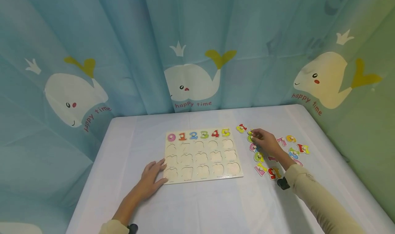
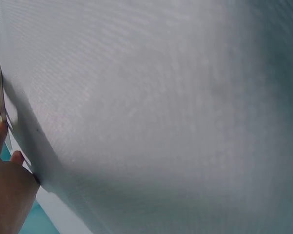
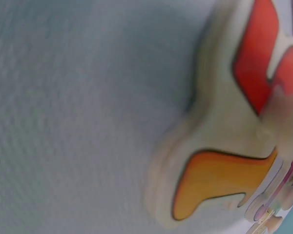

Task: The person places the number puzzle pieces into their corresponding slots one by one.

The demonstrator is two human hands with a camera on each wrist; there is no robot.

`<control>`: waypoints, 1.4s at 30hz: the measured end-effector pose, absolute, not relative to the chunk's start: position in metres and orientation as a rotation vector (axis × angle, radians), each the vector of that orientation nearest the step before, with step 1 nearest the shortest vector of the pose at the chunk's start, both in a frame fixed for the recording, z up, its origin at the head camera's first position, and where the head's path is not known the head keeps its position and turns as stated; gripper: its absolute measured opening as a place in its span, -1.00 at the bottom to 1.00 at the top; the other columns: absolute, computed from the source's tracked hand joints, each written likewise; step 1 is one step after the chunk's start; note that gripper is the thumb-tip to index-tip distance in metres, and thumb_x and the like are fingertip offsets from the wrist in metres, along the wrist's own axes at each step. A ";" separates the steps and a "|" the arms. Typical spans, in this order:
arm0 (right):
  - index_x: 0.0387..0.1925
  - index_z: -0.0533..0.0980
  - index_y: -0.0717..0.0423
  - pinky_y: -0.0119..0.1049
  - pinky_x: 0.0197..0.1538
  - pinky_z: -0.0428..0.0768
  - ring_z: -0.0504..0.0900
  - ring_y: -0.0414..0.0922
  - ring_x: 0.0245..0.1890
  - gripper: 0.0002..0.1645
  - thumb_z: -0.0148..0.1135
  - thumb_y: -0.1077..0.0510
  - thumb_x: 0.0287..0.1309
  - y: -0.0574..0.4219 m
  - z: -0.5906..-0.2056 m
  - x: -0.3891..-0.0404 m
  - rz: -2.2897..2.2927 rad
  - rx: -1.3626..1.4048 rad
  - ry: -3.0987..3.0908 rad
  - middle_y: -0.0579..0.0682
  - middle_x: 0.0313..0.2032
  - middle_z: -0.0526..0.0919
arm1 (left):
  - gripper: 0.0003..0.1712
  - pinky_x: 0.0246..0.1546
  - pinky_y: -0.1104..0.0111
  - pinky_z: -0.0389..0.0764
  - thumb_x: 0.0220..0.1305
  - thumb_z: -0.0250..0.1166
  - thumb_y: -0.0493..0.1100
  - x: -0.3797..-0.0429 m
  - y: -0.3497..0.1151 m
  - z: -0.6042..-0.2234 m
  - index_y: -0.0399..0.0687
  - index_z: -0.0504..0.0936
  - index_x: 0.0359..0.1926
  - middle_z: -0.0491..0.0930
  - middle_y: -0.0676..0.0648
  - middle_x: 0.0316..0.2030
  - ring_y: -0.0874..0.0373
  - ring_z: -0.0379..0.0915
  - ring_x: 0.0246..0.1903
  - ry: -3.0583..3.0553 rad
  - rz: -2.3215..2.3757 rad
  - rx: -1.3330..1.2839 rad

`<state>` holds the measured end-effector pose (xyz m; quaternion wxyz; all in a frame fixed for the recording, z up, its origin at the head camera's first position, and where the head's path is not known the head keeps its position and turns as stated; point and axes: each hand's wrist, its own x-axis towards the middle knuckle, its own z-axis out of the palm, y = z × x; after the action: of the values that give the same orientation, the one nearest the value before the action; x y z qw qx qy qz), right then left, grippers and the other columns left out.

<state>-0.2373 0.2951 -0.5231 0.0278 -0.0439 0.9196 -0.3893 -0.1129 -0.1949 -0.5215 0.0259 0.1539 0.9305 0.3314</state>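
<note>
Whale-print curtains hang behind a table [image 1: 216,206] under a pale cloth. At the right hand [image 1: 267,143], the grip is closed on a small yellow-green number piece [image 1: 250,135] in the loose cluster of number pieces [image 1: 274,155] beside the puzzle board [image 1: 202,156]; which number it is cannot be told. The left hand [image 1: 152,179] lies flat, fingers straight against the board's near-left corner, likely to steady it. Numbers 0 to 5 [image 1: 199,135] fill the top row; lower slots are bare.

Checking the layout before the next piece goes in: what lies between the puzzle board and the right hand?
In the head view, only bare white tablecloth separates the puzzle board from the right hand, which reaches into the loose number pieces.
</note>
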 end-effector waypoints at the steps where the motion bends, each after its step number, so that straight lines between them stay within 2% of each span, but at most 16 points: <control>1: 0.12 0.43 0.15 -0.20 -0.14 0.51 0.49 -0.03 -0.20 -0.57 0.20 0.13 0.24 0.294 -0.524 -0.238 -1.192 -0.129 2.837 0.05 -0.16 0.55 | -0.42 0.22 -0.19 0.04 0.16 0.33 -0.15 -0.113 -0.195 -0.522 -0.25 0.44 0.18 0.22 -0.16 0.34 -0.25 -0.03 0.29 2.878 1.028 0.477; 7: 0.14 0.42 0.14 -0.16 -0.11 0.50 0.47 -0.02 -0.20 -0.56 0.17 0.11 0.27 0.293 -0.523 -0.241 -1.149 -0.139 2.868 0.06 -0.13 0.54 | -0.42 0.22 -0.19 0.04 0.14 0.34 -0.17 -0.112 -0.196 -0.521 -0.28 0.44 0.17 0.23 -0.20 0.32 -0.27 -0.02 0.28 2.900 1.036 0.485; 13: 0.14 0.41 0.20 -0.18 -0.21 0.44 0.45 0.00 -0.21 -0.59 0.05 0.11 0.34 0.310 -0.518 -0.240 -1.148 -0.029 3.036 0.12 -0.12 0.51 | -0.42 0.21 -0.20 0.04 0.13 0.35 -0.18 -0.111 -0.197 -0.520 -0.31 0.45 0.16 0.24 -0.22 0.31 -0.30 -0.01 0.27 2.915 1.043 0.491; 15: 0.15 0.39 0.25 -0.15 -0.20 0.43 0.44 0.05 -0.18 -0.59 0.01 0.14 0.35 0.319 -0.515 -0.240 -1.187 0.131 3.114 0.18 -0.12 0.49 | -0.42 0.22 -0.19 0.04 0.13 0.35 -0.18 -0.111 -0.198 -0.520 -0.30 0.44 0.16 0.24 -0.21 0.32 -0.28 -0.02 0.27 2.913 1.042 0.480; 20: 0.21 0.30 0.35 0.05 -0.05 0.34 0.35 0.22 -0.01 -0.48 -0.04 0.13 0.31 0.339 -0.511 -0.234 -1.235 0.770 3.103 0.31 -0.04 0.42 | -0.40 0.20 -0.20 0.06 0.13 0.35 -0.17 -0.111 -0.200 -0.520 -0.28 0.44 0.18 0.24 -0.18 0.32 -0.26 -0.01 0.28 2.931 1.035 0.466; 23: 0.24 0.23 0.41 0.16 0.04 0.27 0.27 0.29 0.07 -0.41 -0.08 0.10 0.29 0.348 -0.511 -0.231 -1.166 0.955 2.987 0.38 0.03 0.35 | -0.41 0.20 -0.20 0.06 0.13 0.35 -0.17 -0.111 -0.201 -0.520 -0.28 0.44 0.17 0.24 -0.19 0.32 -0.27 -0.01 0.27 2.939 1.037 0.469; 28: 0.23 0.21 0.44 0.24 0.10 0.19 0.26 0.34 0.10 -0.37 -0.09 0.05 0.30 0.357 -0.514 -0.226 -1.101 0.978 2.929 0.43 0.08 0.33 | -0.43 0.21 -0.20 0.04 0.13 0.35 -0.18 -0.112 -0.199 -0.520 -0.29 0.45 0.15 0.26 -0.20 0.31 -0.29 0.00 0.27 2.936 1.072 0.493; 34: 0.22 0.27 0.39 0.42 0.17 -0.13 0.28 0.38 0.13 -0.35 -0.04 -0.02 0.30 0.363 -0.517 -0.219 -1.031 1.081 2.919 0.42 0.10 0.38 | -0.44 0.20 -0.20 0.06 0.15 0.32 -0.16 -0.112 -0.195 -0.523 -0.27 0.45 0.16 0.27 -0.18 0.30 -0.27 0.01 0.27 2.929 1.048 0.508; 38: 0.20 0.31 0.38 0.43 0.18 -0.25 0.31 0.36 0.10 -0.43 -0.04 0.06 0.29 0.367 -0.520 -0.214 -1.024 1.108 2.942 0.39 0.03 0.45 | -0.42 0.22 -0.18 0.05 0.18 0.31 -0.12 -0.111 -0.193 -0.523 -0.23 0.43 0.20 0.26 -0.13 0.31 -0.23 -0.02 0.29 2.892 1.020 0.489; 42: 0.17 0.33 0.40 0.40 0.19 -0.27 0.37 0.31 0.01 -0.47 -0.05 0.18 0.22 0.364 -0.521 -0.216 -1.086 1.051 3.032 0.39 -0.08 0.49 | -0.40 0.23 -0.16 0.04 0.19 0.31 -0.12 -0.111 -0.194 -0.522 -0.23 0.42 0.21 0.26 -0.12 0.32 -0.22 -0.03 0.30 2.888 1.007 0.473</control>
<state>-0.2163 0.3638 -0.5207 -0.1230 0.3079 0.8882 -0.3180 -0.1112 -0.1937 -0.5221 0.0232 0.1529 0.9329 0.3253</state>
